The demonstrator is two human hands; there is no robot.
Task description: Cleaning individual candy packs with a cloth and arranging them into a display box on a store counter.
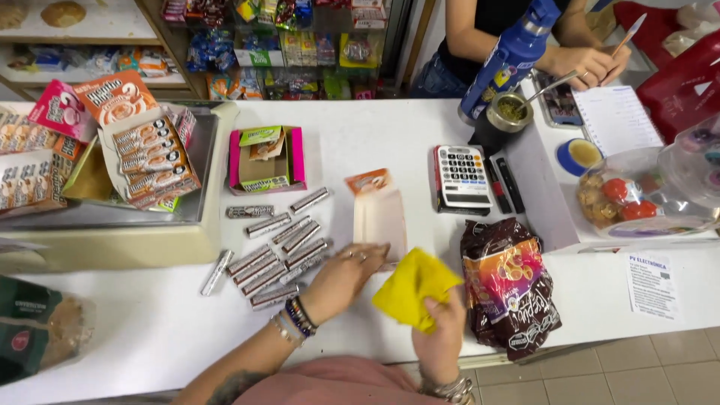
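Note:
My right hand grips a folded yellow cloth just above the white counter, near its front edge. My left hand rests flat on the counter with fingers spread, its fingertips touching the lower end of a flattened orange and white carton. Just left of that hand lie several silver-wrapped candy bars, scattered in a loose group. Bracelets circle both my wrists.
A pink open display box stands behind the bars. A calculator and a dark snack bag lie to the right. Another person across the counter holds a pen over a notepad, beside a blue bottle and a metal cup.

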